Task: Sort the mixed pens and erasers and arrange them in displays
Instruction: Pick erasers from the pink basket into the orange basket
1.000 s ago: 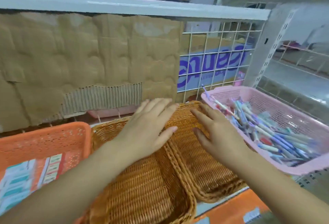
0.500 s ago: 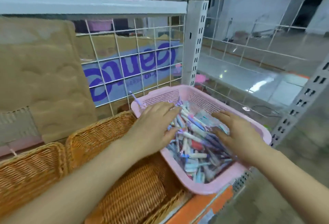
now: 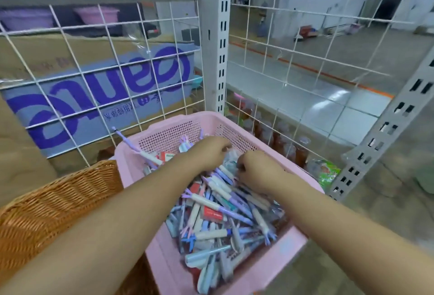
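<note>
A pink plastic basket (image 3: 164, 135) sits in the middle of the shelf, filled with a mixed pile of pens (image 3: 220, 224) in blue, lilac and white and small red-and-white erasers (image 3: 212, 213). Both my hands reach into its far end. My left hand (image 3: 207, 152) and my right hand (image 3: 257, 169) have their fingers curled down into the pile. They pinch a pale clear packet (image 3: 231, 159) that lies between them. The fingertips are hidden among the pens. One lilac pen (image 3: 128, 142) sticks out over the basket's far left corner.
A woven wicker basket (image 3: 58, 200) stands directly left of the pink one. White wire grid (image 3: 98, 69) walls the back and right, with a cardboard box (image 3: 112, 78) behind it. A shelf post (image 3: 215, 43) rises at the corner. Bottles (image 3: 279, 139) and a green packet (image 3: 326, 172) lie beyond the right grid.
My view has swung right from the wicker baskets to the pink basket. Both hands moved from the wicker rims into the pen pile and curled their fingers at its far end.
</note>
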